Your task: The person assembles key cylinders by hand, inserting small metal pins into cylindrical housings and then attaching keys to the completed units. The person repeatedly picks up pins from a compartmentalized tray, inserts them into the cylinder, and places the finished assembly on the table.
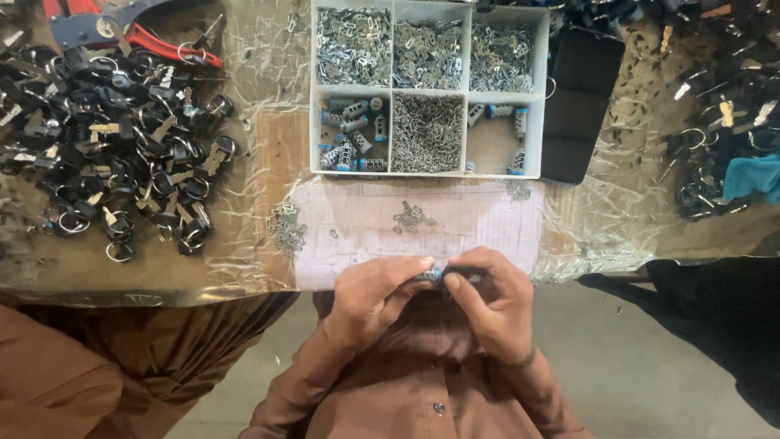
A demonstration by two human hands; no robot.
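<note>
Left hand [370,297] and right hand [491,305] both pinch small lock cylinder [431,275] together at table [146,272] edge; divided parts tray [429,89] beyond.

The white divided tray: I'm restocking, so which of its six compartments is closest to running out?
The bottom-right compartment of the white plastic divided tray: only a few silver-and-blue cylinders sit along its edges with bare floor between; the other five are much fuller.
</note>
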